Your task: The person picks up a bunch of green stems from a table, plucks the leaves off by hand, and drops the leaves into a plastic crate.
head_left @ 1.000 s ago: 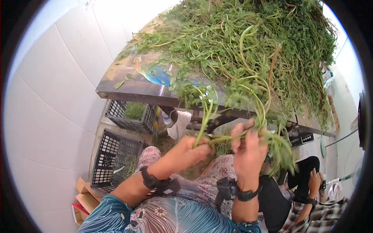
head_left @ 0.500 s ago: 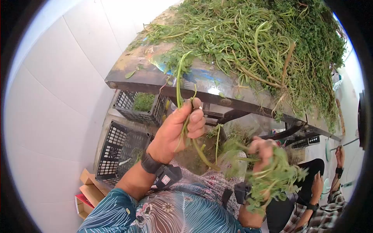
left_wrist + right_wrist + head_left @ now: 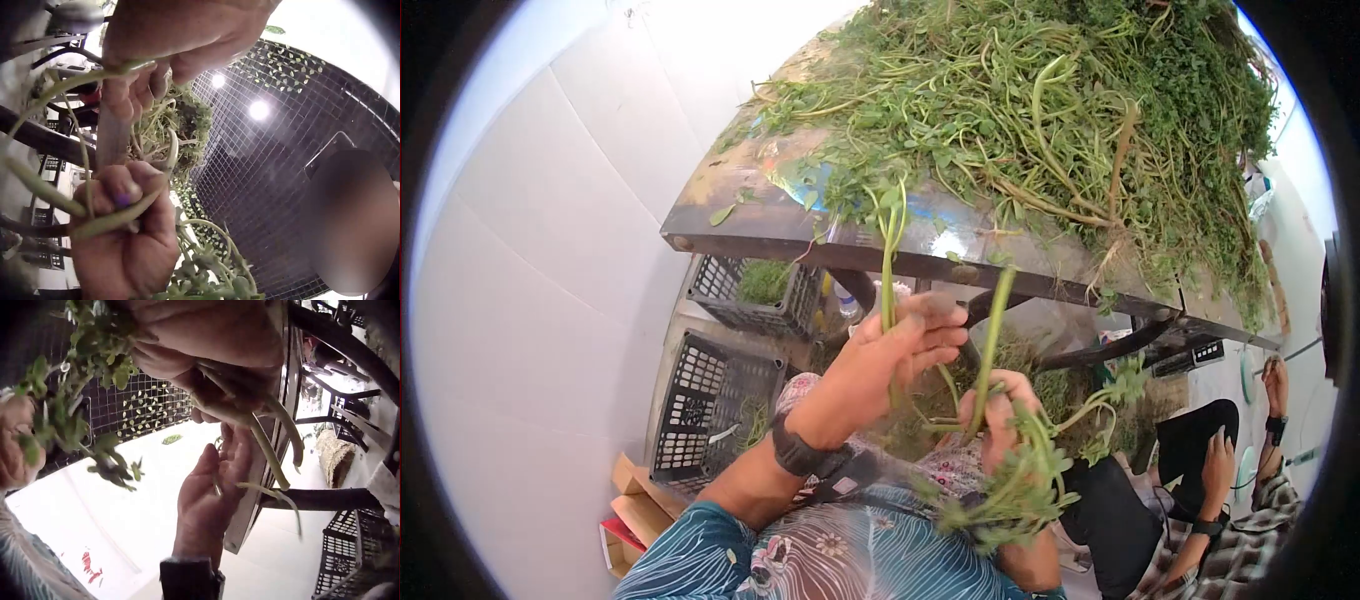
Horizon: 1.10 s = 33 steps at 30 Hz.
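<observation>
Several long green stems [image 3: 889,262] stand up from the left hand [image 3: 875,368], held at the thumb while the fingers extend to the right. Close beside it, the right hand [image 3: 1000,420] grips thicker stems [image 3: 992,340], with a leafy bunch [image 3: 1025,480] hanging over its wrist. Seen by the left wrist camera, the right hand [image 3: 128,240] has its fingers curled round a stem, below the left hand [image 3: 187,37]. The right wrist view has cut stem ends [image 3: 272,459] poking out of the right hand [image 3: 212,344], above the left palm [image 3: 209,494].
A large heap of leafy greens [image 3: 1040,110] covers much of the table [image 3: 770,232]. Two black crates [image 3: 690,400] sit at lower left, near a cardboard box [image 3: 640,510]. Another person's hand [image 3: 1219,465] is at the right.
My left hand has moved down slightly and its fingers have straightened from a pinch. The right hand has moved left towards it, bringing the leafy bunch along.
</observation>
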{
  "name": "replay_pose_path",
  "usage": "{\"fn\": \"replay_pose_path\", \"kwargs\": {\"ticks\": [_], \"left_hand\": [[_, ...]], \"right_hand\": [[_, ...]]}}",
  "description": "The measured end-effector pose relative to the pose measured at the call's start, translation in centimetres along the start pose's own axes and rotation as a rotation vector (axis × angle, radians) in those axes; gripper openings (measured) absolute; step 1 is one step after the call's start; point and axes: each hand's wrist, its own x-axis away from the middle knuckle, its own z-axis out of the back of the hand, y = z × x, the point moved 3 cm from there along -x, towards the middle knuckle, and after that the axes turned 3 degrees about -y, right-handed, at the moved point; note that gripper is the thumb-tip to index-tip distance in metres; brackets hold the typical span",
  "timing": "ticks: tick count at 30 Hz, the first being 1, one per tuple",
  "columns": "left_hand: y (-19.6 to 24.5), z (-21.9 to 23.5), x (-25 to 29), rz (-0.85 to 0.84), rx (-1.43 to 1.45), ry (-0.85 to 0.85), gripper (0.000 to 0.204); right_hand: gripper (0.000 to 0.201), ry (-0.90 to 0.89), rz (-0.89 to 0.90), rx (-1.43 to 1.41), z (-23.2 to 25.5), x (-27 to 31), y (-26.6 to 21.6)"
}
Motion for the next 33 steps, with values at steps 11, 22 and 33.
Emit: {"fn": "replay_pose_path", "kwargs": {"ticks": [11,22,33], "left_hand": [[-3.4,-1.5,1.5,0.175,-0.196,-0.135,0.033],[-3.6,-1.1,1.5,0.165,-0.313,-0.138,0.033],[-4.2,-1.9,2.4,0.380,-0.522,-0.176,0.022]], "right_hand": [[0.031,-0.034,-0.061,0.089,-1.9,-0.7,-0.6],[0.037,-0.040,0.082,0.302,0.1,-0.5,0.4],[0.063,-0.102,-0.229,-0.227,0.4,-0.7,0.9]]}}
